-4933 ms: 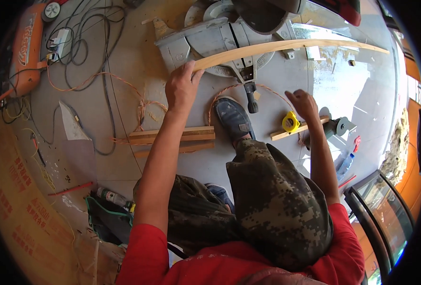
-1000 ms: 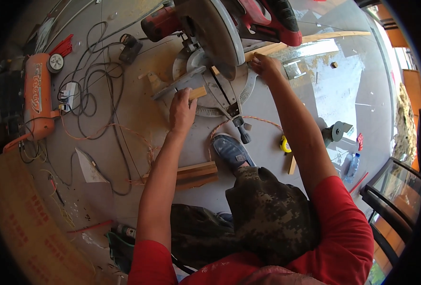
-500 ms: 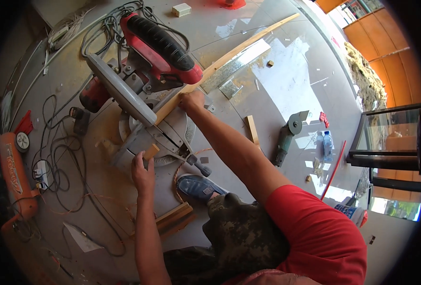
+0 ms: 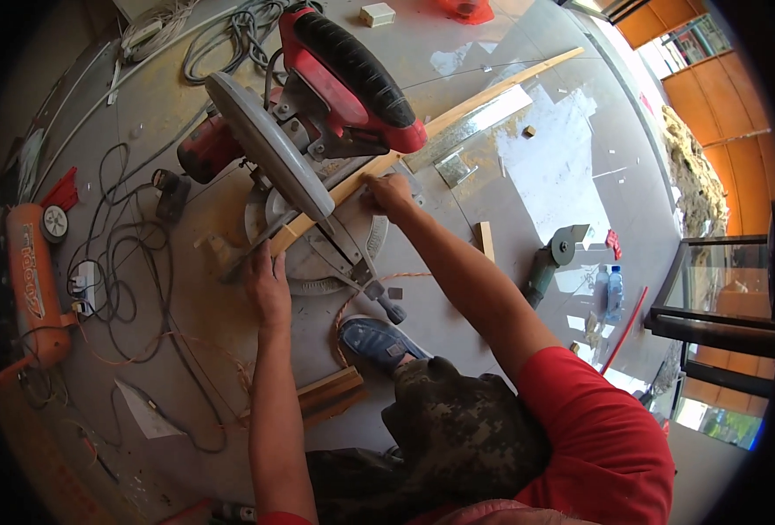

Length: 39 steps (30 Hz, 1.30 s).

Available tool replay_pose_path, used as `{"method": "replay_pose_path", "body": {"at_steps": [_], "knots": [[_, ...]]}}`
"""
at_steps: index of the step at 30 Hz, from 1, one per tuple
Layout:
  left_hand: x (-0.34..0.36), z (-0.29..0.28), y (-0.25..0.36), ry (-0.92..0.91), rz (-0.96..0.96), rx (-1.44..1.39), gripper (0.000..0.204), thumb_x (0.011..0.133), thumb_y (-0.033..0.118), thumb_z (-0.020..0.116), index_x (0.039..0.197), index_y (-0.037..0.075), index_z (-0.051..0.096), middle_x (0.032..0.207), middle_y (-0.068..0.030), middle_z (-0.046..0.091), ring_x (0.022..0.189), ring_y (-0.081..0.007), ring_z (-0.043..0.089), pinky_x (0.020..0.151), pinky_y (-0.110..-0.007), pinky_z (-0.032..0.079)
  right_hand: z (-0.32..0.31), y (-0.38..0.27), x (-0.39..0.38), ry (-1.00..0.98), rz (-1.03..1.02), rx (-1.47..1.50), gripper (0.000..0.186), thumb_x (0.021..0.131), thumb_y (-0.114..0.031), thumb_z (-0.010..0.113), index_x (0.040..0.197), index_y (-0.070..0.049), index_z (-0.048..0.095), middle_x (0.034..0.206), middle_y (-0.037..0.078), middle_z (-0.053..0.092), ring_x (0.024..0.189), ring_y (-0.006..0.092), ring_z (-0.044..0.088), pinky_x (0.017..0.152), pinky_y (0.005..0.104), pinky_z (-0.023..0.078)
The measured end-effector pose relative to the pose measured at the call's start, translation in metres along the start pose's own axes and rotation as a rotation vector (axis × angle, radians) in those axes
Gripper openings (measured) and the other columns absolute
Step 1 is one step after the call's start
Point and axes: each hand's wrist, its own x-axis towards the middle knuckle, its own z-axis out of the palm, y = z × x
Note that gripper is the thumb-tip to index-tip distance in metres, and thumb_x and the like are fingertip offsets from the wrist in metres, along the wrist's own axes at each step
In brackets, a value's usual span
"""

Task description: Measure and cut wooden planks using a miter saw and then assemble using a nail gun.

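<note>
Miter saw (image 4: 269,144) stands just ahead of and between both grips, head raised. Long wooden strip (image 4: 501,85) runs under right grip (image 4: 390,194), stretching well beyond it, ahead and right; right grip curled narrow on its near edge. Short wooden block (image 4: 291,233) at left grip's (image 4: 269,290) fingertips, lightly held. Just changed: block moved from over saw base to the fence, so pieces look roughly lined up; contact between them unclear.

From afar, I see a long, pale wooden strip (image 4: 501,92) aslant across a red-and-grey mitre saw (image 4: 269,144) (far end well beyond it), a short, pale wooden block (image 4: 293,231) at its left.
</note>
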Motion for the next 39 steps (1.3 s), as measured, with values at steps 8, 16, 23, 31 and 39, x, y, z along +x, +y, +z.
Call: {"method": "replay_pose_path", "body": {"at_steps": [8,16,23,31,39], "knots": [[-0.005,0.01,-0.013,0.067,0.052,0.106,0.035,0.089,0.011,0.067,0.123,0.008,0.061,0.109,-0.0155,0.064,0.095,-0.0341,0.064,0.08,-0.041,0.054,-0.061,-0.034,0.054,-0.043,0.028,-0.057,0.025,0.089,-0.028,0.068,0.087,-0.003,0.063,0.071,0.008,0.065,0.053,0.018,0.063,0.045,0.0298,0.051],[-0.015,0.031,-0.01,0.216,0.003,0.057,0.032,0.084,0.015,0.073,0.114,0.01,0.065,0.099,-0.0114,0.06,0.095,-0.0324,0.057,0.083,-0.042,0.049,-0.07,-0.034,0.064,-0.175,0.024,-0.034,0.023,0.091,-0.028,0.066,0.087,-0.005,0.066,0.073,0.007,0.067,0.055,0.0148,0.061,0.045,0.0251,0.048],[-0.009,0.047,0.003,0.313,-0.051,0.07,0.033,0.082,0.014,0.073,0.114,0.01,0.064,0.096,-0.0121,0.06,0.092,-0.034,0.056,0.079,-0.043,0.048,-0.074,-0.029,0.073,-0.146,0.002,-0.049,0.023,0.091,-0.029,0.068,0.085,-0.007,0.067,0.072,0.005,0.066,0.059,0.0147,0.062,0.051,0.026,0.048],[-0.013,0.037,-0.011,0.306,-0.046,0.118,0.034,0.08,0.012,0.074,0.112,0.009,0.061,0.089,-0.0119,0.059,0.086,-0.0332,0.057,0.074,-0.043,0.048,-0.094,-0.2,-0.033,-0.234,-1.548,-0.899,0.041,0.098,-0.029,0.057,0.132,-0.006,0.052,0.108,0.007,0.067,0.091,0.0194,0.065,0.082,0.0331,0.053],[-0.013,0.053,-0.013,0.306,-0.011,0.12,0.038,0.079,0.013,0.074,0.112,0.008,0.058,0.087,-0.0115,0.059,0.083,-0.0325,0.058,0.071,-0.044,0.048,0.032,-0.289,-0.175,-0.209,-0.255,-0.458,0.062,0.094,-0.059,0.048,0.097,0.001,0.062,0.078,0.017,0.064,0.065,0.0294,0.063,0.057,0.0418,0.054]]}}
